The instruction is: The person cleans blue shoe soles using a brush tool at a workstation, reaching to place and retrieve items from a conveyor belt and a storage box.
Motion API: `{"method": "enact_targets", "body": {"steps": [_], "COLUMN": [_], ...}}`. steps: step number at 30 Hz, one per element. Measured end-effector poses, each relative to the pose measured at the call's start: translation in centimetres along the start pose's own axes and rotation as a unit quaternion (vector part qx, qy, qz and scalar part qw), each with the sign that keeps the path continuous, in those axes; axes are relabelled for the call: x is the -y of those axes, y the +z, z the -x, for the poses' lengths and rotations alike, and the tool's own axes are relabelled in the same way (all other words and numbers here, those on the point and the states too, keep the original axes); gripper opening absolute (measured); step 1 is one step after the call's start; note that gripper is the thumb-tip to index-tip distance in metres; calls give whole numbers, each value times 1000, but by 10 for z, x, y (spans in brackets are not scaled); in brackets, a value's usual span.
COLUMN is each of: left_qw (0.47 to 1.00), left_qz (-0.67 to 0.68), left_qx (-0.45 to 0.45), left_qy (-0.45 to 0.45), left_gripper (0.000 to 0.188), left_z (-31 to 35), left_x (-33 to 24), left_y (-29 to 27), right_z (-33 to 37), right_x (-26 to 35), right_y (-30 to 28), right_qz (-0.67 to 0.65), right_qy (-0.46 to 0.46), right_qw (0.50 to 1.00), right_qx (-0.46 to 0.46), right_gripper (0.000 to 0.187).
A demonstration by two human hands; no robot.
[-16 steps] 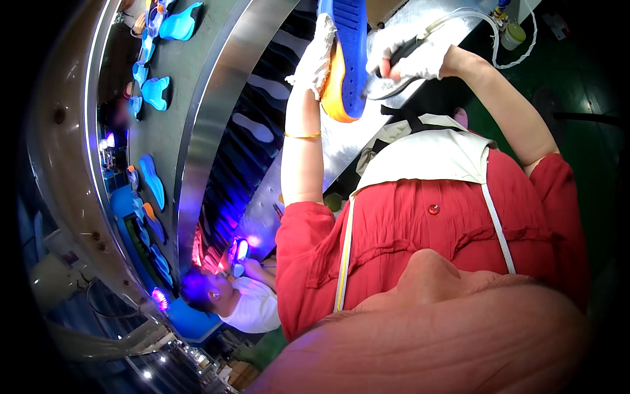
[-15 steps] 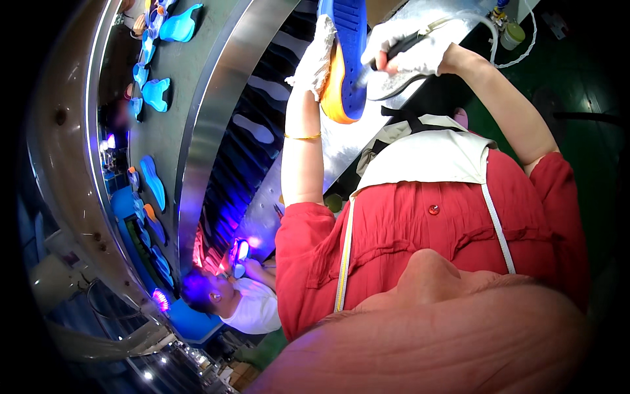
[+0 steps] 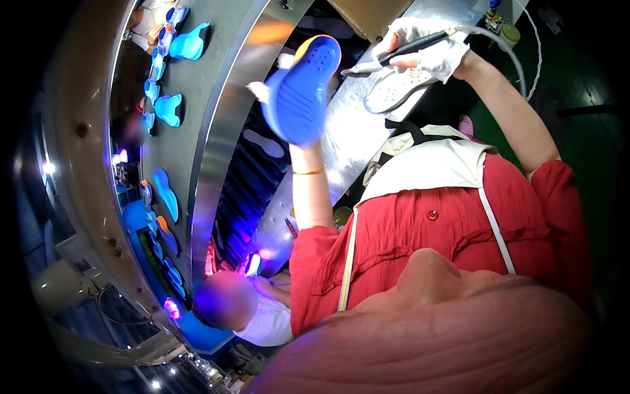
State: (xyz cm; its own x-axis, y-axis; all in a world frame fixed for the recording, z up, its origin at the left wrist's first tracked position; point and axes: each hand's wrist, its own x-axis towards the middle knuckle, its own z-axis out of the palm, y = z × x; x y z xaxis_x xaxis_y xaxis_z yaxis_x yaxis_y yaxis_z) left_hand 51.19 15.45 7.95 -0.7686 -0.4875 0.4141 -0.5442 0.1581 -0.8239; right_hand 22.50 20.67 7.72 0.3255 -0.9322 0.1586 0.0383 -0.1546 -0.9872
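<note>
My left hand (image 3: pixel 260 92), in a white glove, grips a blue shoe sole (image 3: pixel 298 98) with an orange edge. The sole's dotted, ribbed face shows, and most of that hand is hidden behind it. In my gloved right hand (image 3: pixel 438 58), bare fingertips showing, is a brush (image 3: pixel 412 47) with a black handle and a pale hose at its back. The brush's tip points at the blue sole and stands a little apart from it. Below my right hand a white sole (image 3: pixel 396 90) with a dark rim lies on the metal bench (image 3: pixel 341 141).
A curved belt (image 3: pixel 220 46) on the left carries several blue soles (image 3: pixel 187 43). Dark slots (image 3: pixel 246 180) with pale soles lie between belt and bench. A person in white (image 3: pixel 262 322) sits at the lower left. A cardboard box (image 3: pixel 374 16) and a greenish pot (image 3: pixel 509 33) stand at the far side.
My left hand has turned the blue sole over and tilted it, so its dotted face shows more fully. The brush has moved off the sole, up and to the right.
</note>
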Motion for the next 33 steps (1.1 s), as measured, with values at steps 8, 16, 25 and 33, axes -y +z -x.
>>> {"method": "enact_targets", "body": {"steps": [8, 16, 25, 33], "left_qw": [332, 259, 203, 109], "left_qz": [-866, -856, -908, -897], "left_qx": [-59, -75, -17, 6], "left_qy": [370, 442, 366, 429], "left_gripper": [60, 56, 69, 68], "left_z": [19, -7, -14, -12], "left_x": [-83, -99, -88, -88], "left_y": [-40, -59, -57, -38], "right_z": [10, -15, -2, 14], "right_x": [-41, -43, -35, -29], "right_y": [20, 27, 36, 54], "right_qz": [-88, 96, 99, 88], "right_qy": [-6, -121, -168, -187], "right_qw": [992, 970, 970, 969], "right_qx": [-95, -190, -142, -138], "right_gripper": [16, 13, 14, 17]}}
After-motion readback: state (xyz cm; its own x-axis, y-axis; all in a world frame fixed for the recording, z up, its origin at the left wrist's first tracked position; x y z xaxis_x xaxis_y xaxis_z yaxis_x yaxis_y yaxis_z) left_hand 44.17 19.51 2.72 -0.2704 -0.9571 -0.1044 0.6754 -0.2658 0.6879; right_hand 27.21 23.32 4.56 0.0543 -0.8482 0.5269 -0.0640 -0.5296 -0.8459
